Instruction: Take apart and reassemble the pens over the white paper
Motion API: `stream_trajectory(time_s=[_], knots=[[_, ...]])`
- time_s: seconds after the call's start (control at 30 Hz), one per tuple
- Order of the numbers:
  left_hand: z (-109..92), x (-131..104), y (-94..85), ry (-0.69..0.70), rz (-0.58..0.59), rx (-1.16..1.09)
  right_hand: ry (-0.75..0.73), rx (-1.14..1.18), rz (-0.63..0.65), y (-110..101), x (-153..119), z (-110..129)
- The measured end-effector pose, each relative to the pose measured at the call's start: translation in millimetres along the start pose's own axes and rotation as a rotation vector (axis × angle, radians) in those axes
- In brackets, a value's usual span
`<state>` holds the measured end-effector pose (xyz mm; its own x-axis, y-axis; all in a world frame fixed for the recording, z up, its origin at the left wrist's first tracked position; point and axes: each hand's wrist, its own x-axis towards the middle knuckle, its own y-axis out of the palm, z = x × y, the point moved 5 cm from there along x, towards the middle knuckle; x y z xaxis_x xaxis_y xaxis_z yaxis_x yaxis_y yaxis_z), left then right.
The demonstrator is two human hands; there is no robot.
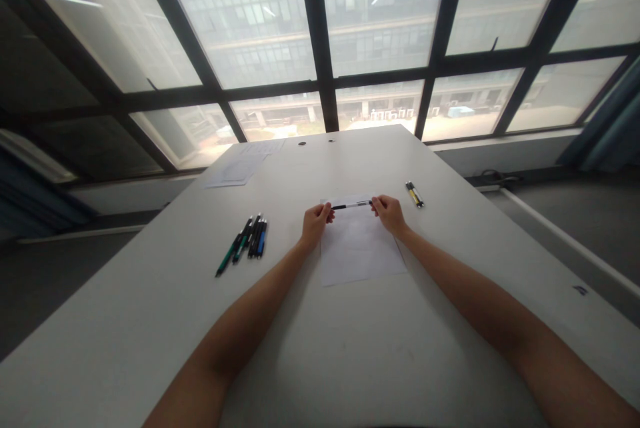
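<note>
A pen point(352, 205) with a clear barrel and black parts is stretched level between my two hands. My left hand point(316, 223) pinches its black end. At the other end, by the clip, the fingers of my right hand point(390, 212) are closed on it. Below the pen lies a sheet of white paper point(360, 248) on the white table point(320, 348). Several pens point(250, 238), with green, black and blue parts, lie in a loose group left of my left hand. Beyond my right hand rest a few pens point(415, 194), one of them yellowish.
Printed sheets point(237, 169) lie at the table's far left. Two small dark round things point(302, 144) sit near the far edge. A small dark mark or object point(580, 290) is at the right edge. Large windows point(380, 8) stand behind the table, with a blue curtain point(607, 118) at right.
</note>
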<state>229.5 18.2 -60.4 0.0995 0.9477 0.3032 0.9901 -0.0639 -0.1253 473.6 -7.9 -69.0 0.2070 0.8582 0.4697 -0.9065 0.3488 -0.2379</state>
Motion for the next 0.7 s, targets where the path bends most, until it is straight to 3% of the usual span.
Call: stream_trajectory(time_s=[0.7], knots=[[-1.4, -0.3, 0.5, 0.01, 0.015, 0.009, 0.013, 0.004, 0.008, 0.5, 0.0, -1.8]])
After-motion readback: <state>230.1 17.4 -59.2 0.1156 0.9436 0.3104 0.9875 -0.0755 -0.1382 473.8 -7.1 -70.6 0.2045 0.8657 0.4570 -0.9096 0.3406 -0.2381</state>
